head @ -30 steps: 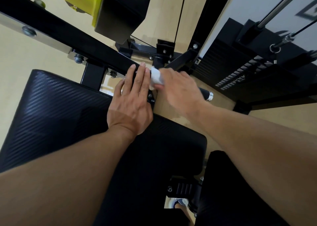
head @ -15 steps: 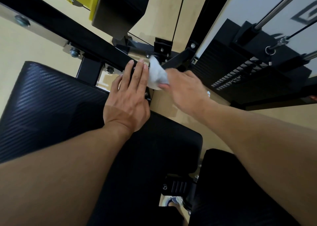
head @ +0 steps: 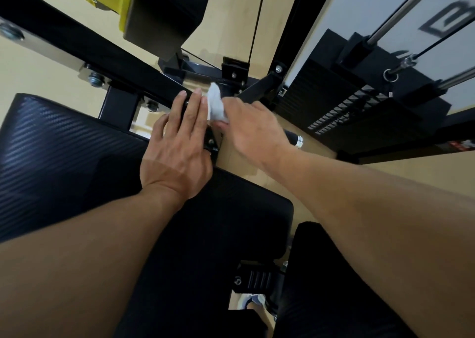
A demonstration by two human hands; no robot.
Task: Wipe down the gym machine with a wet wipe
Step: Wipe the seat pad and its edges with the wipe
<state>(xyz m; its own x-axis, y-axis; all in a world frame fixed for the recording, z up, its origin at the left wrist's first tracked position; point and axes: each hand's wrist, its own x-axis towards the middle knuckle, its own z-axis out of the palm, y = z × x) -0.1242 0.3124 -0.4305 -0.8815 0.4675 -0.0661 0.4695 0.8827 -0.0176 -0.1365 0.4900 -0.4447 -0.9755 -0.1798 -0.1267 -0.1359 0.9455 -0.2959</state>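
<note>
The gym machine has a black steel frame bar (head: 77,44) running from upper left toward the centre and a black ribbed seat pad (head: 64,152) below it. My left hand (head: 180,147) rests flat, fingers straight, on the end of the bar where it meets the pad. My right hand (head: 246,129) grips a crumpled white wet wipe (head: 215,104) just right of my left fingertips, against the frame joint. A chrome-tipped black handle (head: 295,139) shows behind my right hand.
A black weight stack (head: 359,101) with chrome guide rods (head: 401,14) stands at the right. A black pad on a yellow bracket (head: 164,11) hangs at the top. A second black pad (head: 334,286) lies lower right. The floor (head: 231,16) is pale wood.
My right hand has worked the wipe up and down beside the frame joint; the wipe is now more bunched. My left hand has stayed flat on the bar.
</note>
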